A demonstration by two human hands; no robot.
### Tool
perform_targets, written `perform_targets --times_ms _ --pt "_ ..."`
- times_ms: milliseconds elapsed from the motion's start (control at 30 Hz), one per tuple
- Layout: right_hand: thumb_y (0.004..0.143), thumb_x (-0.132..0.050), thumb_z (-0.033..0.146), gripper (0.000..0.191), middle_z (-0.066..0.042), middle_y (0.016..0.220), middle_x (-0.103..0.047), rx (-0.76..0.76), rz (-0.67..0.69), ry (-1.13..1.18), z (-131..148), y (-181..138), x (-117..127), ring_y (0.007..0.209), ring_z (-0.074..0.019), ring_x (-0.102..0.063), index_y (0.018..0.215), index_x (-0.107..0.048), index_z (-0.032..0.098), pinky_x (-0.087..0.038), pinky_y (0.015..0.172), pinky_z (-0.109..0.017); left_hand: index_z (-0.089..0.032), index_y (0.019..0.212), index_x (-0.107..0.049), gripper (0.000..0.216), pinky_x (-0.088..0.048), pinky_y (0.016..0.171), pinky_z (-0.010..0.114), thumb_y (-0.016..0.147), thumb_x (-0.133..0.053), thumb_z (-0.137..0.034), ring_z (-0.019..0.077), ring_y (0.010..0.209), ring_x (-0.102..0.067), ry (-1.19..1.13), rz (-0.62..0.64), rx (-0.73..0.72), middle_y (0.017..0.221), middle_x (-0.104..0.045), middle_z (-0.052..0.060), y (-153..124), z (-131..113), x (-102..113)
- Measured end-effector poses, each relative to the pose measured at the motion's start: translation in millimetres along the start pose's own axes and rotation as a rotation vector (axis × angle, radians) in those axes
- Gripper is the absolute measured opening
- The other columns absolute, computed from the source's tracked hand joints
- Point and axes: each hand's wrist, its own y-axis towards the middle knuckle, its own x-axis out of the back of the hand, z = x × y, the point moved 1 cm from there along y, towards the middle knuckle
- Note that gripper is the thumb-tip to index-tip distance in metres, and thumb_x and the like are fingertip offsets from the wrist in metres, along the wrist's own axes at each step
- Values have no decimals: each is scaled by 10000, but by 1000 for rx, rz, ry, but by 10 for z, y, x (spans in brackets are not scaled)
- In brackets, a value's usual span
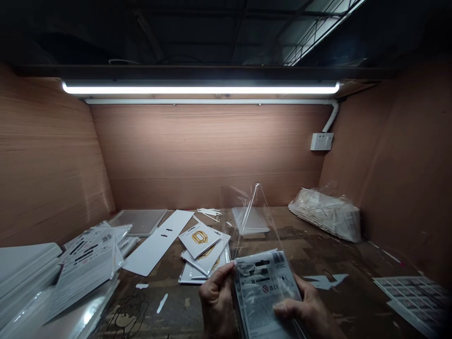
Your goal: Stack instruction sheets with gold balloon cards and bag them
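Low in the middle of the view, just above the near edge of the worktop (335,254): a printed card (263,294), grey-white with a barcode and small symbols, sitting in the lower part of a clear plastic sleeve (247,212). Gripped from both sides. On its left edge, the left hand (216,303), fingers (221,275) clenched around card and sleeve, thumb lying up along the edge. On its lower right, the right hand (312,315), fingers (282,308) pressed flat on the face of the card and grasping it too. Above the card, the open top of the sleeve standing upright, see-through, its flap bent. Just behind the left hand, lying on the worktop, a loose pile of white cards (201,245) with a gold letter on the top one. Further left, a long white strip (158,242), a grey tray (139,221) and a leaning stack of packed cards (88,259). Right rear, against the wall, a clear bag of white pieces (326,214); right front, sheets of labels (416,294). Overhead, a lit tube lamp (201,88).
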Motion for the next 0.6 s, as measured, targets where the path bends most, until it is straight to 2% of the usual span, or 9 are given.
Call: perform_targets --times_ms 67,200,300,367,400,433,500,567,600 --pt "495 -544 148 391 -93 726 -597 -3 -27 -1 -20 1 1 651 -224 -538 878 -490 89 -412 566 -298 -166 690 -643 181 -413 566 193 576 -635 -306 123 627 -524 -32 -5 -91 664 -584 31 -36 38 -7" --pt "509 -567 204 375 -81 708 -594 27 -52 -16 -21 -10 21 614 -217 -540 863 -505 98 -410 526 -289 -158 654 -644 118 -375 508 170 574 -635 -245 87 548 -473 29 -16 -242 573 -516 12 -139 31 -31" --pt "503 -590 216 356 -60 719 -601 50 -59 4 22 -44 41 606 -213 -549 841 -521 125 -423 538 -296 -145 841 -597 352 -392 511 194 526 -665 -287 113 574 -497 25 10 -117 643 -537 26 -173 -56 -20" --pt "494 -597 209 343 -58 699 -605 58 -67 -6 45 -70 52 617 -219 -550 820 -533 123 -425 553 -302 -149 1074 -438 629 -382 439 212 529 -647 -384 117 511 -467 32 18 -24 591 -487 -3 -146 -154 -2" --pt "491 -597 203 332 -62 686 -605 64 -68 -18 53 -83 54 621 -223 -549 806 -539 116 -423 559 -304 -141 1115 -376 699 -359 392 211 536 -621 -447 111 471 -435 70 40 29 564 -446 -18 -117 -209 1" --pt "489 -594 196 328 -67 682 -606 76 -68 -27 60 -95 51 635 -231 -549 801 -542 110 -421 566 -308 -124 1096 -384 702 -330 359 204 542 -589 -504 102 444 -403 124 79 77 546 -411 -24 -82 -262 -2" --pt "483 -592 176 341 -70 699 -608 100 -72 -36 76 -119 33 667 -246 -550 814 -542 109 -422 581 -314 -96 870 -517 564 -340 387 210 554 -538 -563 98 455 -390 237 200 114 530 -398 -7 -17 -350 -32" --pt "475 -593 159 353 -59 705 -608 108 -105 -35 99 -147 3 676 -248 -551 821 -539 118 -426 586 -312 -102 634 -541 443 -394 533 230 574 -535 -541 116 536 -431 285 300 40 537 -445 22 10 -391 -83" --pt "470 -596 160 353 -52 703 -606 111 -132 -35 111 -162 -13 675 -244 -550 816 -538 123 -428 581 -305 -108 610 -545 412 -398 616 243 593 -531 -519 133 591 -454 258 325 -5 557 -480 34 0 -388 -111"
